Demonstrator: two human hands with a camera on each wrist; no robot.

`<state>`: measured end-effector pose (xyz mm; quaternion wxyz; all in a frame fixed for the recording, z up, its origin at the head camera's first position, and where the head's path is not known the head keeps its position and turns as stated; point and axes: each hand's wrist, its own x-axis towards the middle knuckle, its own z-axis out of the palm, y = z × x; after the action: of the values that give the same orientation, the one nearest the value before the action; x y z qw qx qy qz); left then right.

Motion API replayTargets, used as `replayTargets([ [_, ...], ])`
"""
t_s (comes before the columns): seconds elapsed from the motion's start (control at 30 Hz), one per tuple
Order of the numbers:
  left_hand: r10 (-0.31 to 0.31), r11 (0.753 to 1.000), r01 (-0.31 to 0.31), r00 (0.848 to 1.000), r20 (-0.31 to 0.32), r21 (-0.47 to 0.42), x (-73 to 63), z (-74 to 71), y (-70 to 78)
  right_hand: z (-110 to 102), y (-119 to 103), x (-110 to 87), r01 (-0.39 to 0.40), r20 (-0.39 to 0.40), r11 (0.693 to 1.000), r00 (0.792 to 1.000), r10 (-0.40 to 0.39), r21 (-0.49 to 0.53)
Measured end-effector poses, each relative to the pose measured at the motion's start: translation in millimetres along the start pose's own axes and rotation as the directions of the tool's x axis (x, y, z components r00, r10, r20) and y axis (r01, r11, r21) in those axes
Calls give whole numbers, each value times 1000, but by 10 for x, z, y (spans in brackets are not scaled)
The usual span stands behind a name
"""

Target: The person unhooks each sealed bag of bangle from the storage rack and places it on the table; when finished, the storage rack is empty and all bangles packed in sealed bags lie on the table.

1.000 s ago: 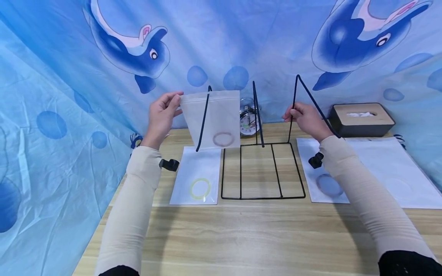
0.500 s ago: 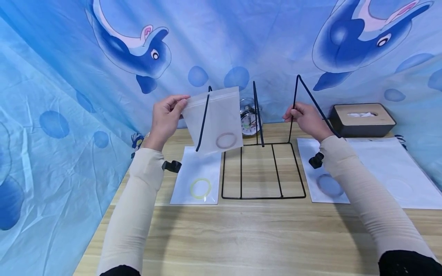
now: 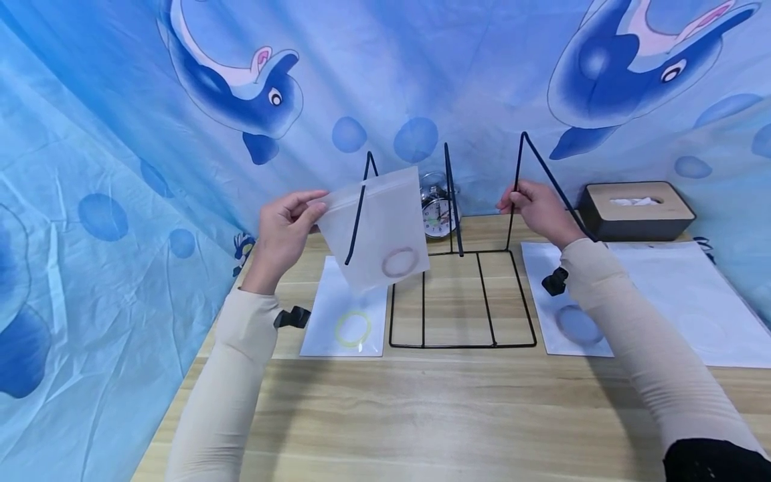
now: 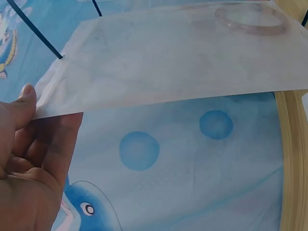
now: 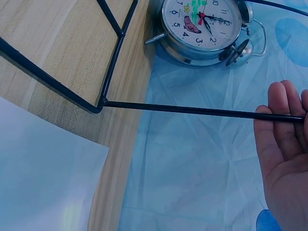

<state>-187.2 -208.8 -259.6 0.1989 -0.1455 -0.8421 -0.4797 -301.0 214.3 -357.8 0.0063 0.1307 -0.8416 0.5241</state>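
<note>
My left hand (image 3: 284, 231) pinches the upper left corner of a translucent zip bag (image 3: 370, 227) between thumb and fingers. Inside the bag, near its lower right corner, lies a pinkish ring-shaped bangle (image 4: 255, 31). The bag is held up tilted at the left end of a black wire rack (image 3: 462, 346). One bar of the rack's left divider crosses in front of the bag; the bag covers other parts. My right hand (image 3: 539, 209) grips a thin upright of the rack's right divider, its fingers (image 5: 284, 139) curled round the bar.
Left of the rack lies a white bag (image 3: 325, 338) with a yellow-green ring. On the right are more white bags (image 3: 650, 288), one with a greyish-blue ring. An alarm clock (image 3: 436, 217) stands behind the rack, a tissue box (image 3: 638, 211) at back right, before a blue curtain (image 3: 482, 80).
My left hand has lowered the bag and tilted it further, its lower right corner shifting right and down. My right hand keeps its grip on the rack.
</note>
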Motion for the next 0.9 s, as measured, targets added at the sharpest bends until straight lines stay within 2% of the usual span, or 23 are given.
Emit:
replayTargets([
  [0.13,36,999,-37,999,-10,-19,-123,-36,4,4,4,3,4,-6,1000,1000,-4,-2],
  [0.33,54,997,-56,998,-37,-50,-311,-88,13,4,10,10,23,-5,1000,1000,-23,7],
  [0.47,95,992,-100,993,-72,-73,-413,-119,19,1,12,9,25,-2,1000,1000,-25,9],
  [0.7,222,968,-232,969,-108,-98,-564,-148,44,6,17,4,13,-5,1000,1000,-13,5],
  [0.9,299,932,-317,946,-124,-175,-683,-185,71,-2,33,1,15,-5,1000,1000,-15,-3],
])
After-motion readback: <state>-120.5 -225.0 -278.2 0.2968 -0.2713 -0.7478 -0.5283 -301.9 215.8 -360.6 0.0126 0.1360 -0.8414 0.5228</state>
